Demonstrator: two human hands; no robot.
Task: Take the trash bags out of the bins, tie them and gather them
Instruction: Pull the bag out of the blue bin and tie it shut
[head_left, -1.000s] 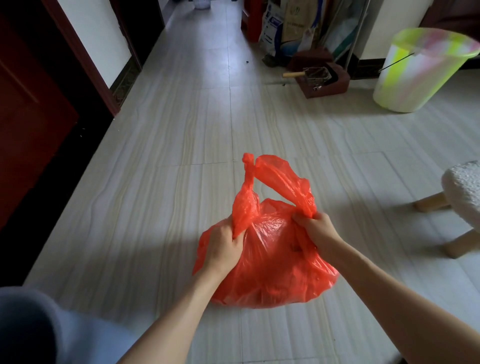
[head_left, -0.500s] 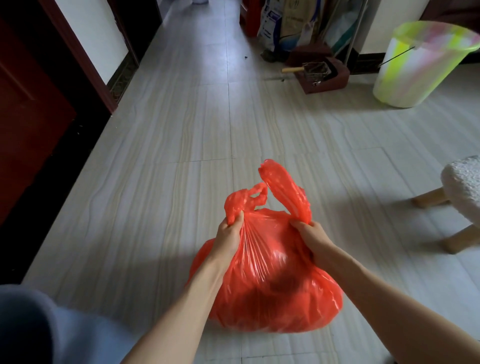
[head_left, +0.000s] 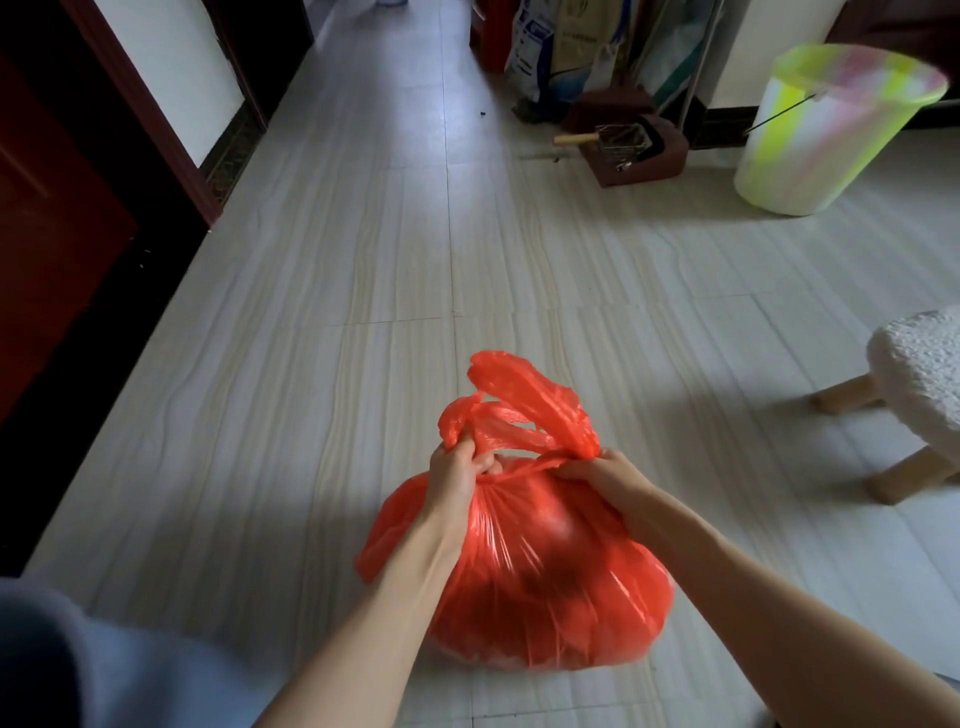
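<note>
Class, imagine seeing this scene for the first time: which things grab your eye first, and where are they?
A bulging bright red plastic trash bag sits on the pale tiled floor at centre bottom, its two handles gripped by the left hand and right hand. At upper right stands a translucent yellow-green plastic bin.

Head view, looking forward-down, probably crouched low

I find no legible text. Printed sacks (head_left: 550, 47) at far wall carry blue and brown markings, too small and blurred to read. I see no labels, numbers or signs elsewhere in head view.
</note>
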